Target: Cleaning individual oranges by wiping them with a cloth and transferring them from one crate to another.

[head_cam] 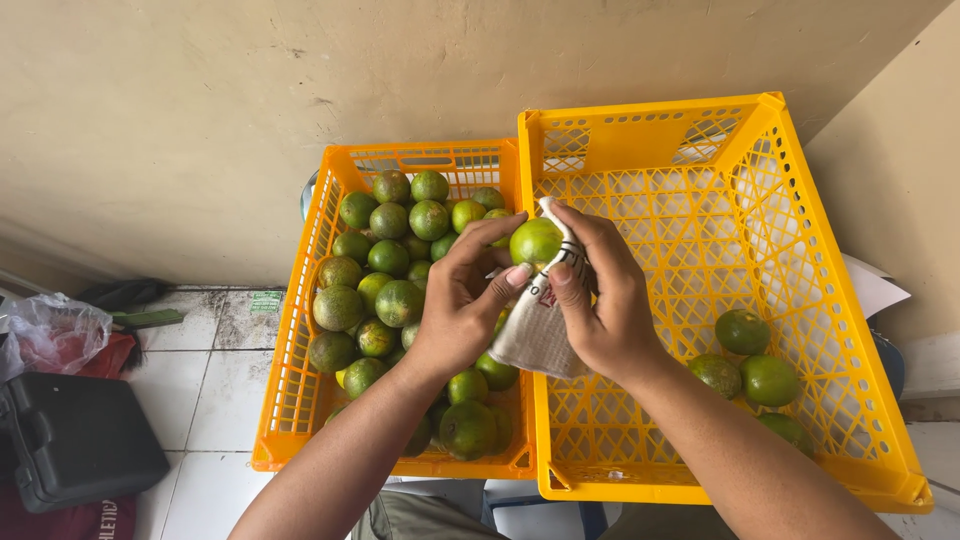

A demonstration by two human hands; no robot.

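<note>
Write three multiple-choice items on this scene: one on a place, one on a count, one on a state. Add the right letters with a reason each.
1. Where is the fruit that both hands hold?
A. Above the seam between the two crates
B. On the tiled floor
C. On the black case

2. How many fruits lie in the right crate?
A. None
B. Four
C. More than ten

3. What state is the left crate in?
A. Empty
B. Overturned
C. Heaped with green fruit

Answers: 1 A, the left hand and right hand hold it there against a pale cloth. 2 B, four sit at its right side. 3 C, fruit is piled across its floor.
</note>
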